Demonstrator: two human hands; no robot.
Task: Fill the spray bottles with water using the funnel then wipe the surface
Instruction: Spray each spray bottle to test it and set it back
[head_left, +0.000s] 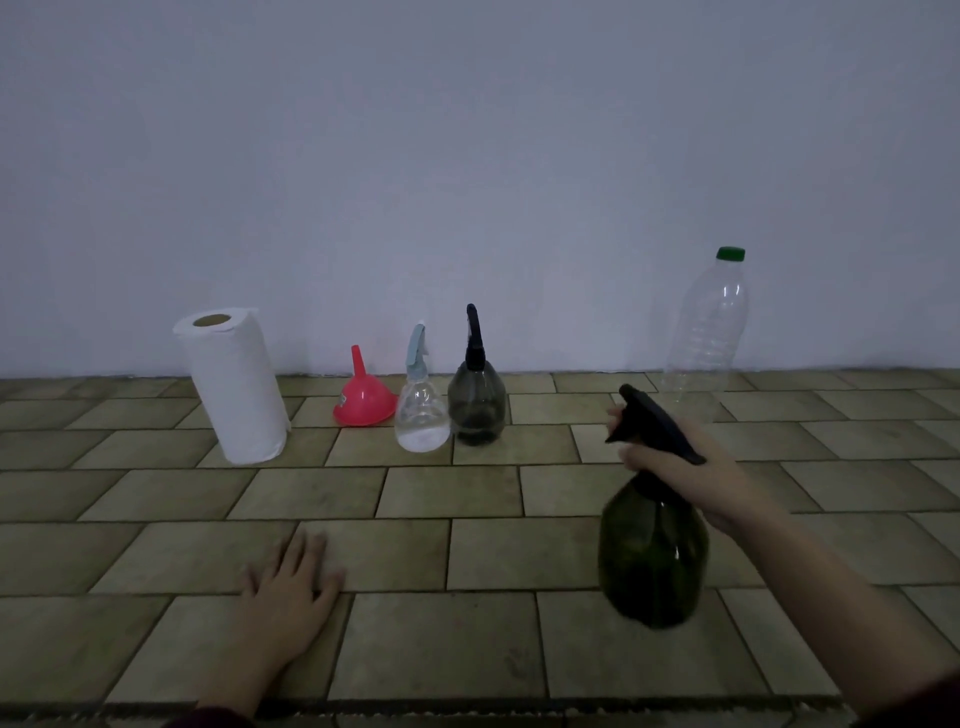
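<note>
My right hand (691, 467) grips the neck and black trigger head of a dark green spray bottle (653, 556) at the right of the tiled surface. My left hand (291, 577) lies flat with fingers spread on the tiles at the front left. Near the wall stand a clear spray bottle with a pale blue head (421, 410) and a smoky grey spray bottle with a black head (476, 405). A red funnel (363, 397) sits upside down left of them. A clear plastic bottle with a green cap (706, 332) stands at the back right. A white paper towel roll (236, 387) stands at the left.
The tiled surface (467, 493) runs back to a plain pale wall (467, 156). Its front edge (467, 709) lies just below my forearms.
</note>
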